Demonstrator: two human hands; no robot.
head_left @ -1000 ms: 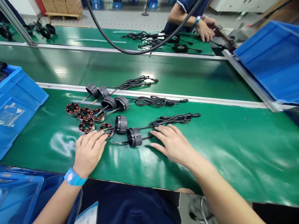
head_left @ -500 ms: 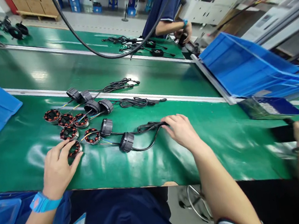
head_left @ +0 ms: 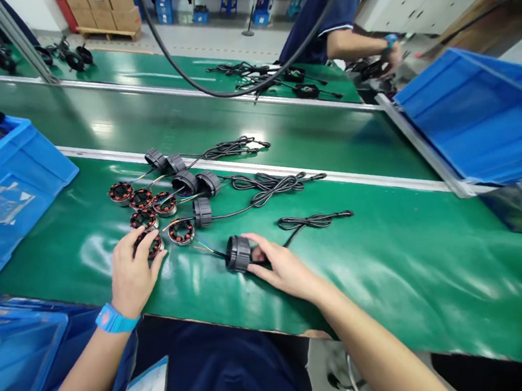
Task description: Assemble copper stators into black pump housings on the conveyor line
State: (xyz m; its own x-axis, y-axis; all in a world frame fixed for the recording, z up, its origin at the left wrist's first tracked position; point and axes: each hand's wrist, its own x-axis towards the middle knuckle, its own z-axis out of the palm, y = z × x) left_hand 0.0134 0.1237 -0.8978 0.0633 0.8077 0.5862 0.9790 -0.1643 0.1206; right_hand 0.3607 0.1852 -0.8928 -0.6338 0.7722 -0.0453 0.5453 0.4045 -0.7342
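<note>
My left hand (head_left: 133,268) has its thumb and fingers closed round a copper-wound motor stator (head_left: 155,244) on the green bench. My right hand (head_left: 277,262) grips a ribbed black plastic cap (head_left: 238,254) between thumb and fingers. Thin coloured wires (head_left: 205,247) run from this cap toward the stators. Its bundled black cable (head_left: 314,220) lies behind my right hand. Beside my left hand sits another stator (head_left: 181,231), wired to a second black cap (head_left: 202,212). Several more stators (head_left: 121,193) and caps (head_left: 184,182) are grouped just beyond, their cables (head_left: 269,183) coiled to the right.
A blue bin (head_left: 17,184) with black parts stands at the left, and another blue bin (head_left: 481,116) is tilted at the right. Metal rails (head_left: 362,180) cross the bench. Across it, a person's arm (head_left: 357,43) is near black cables (head_left: 295,77). A black cable (head_left: 183,76) hangs overhead.
My right hand has let go of the cable bundle and taken hold of the black cap. The two cables now lie apart. My left hand stays on the stator. The whole view has shifted.
</note>
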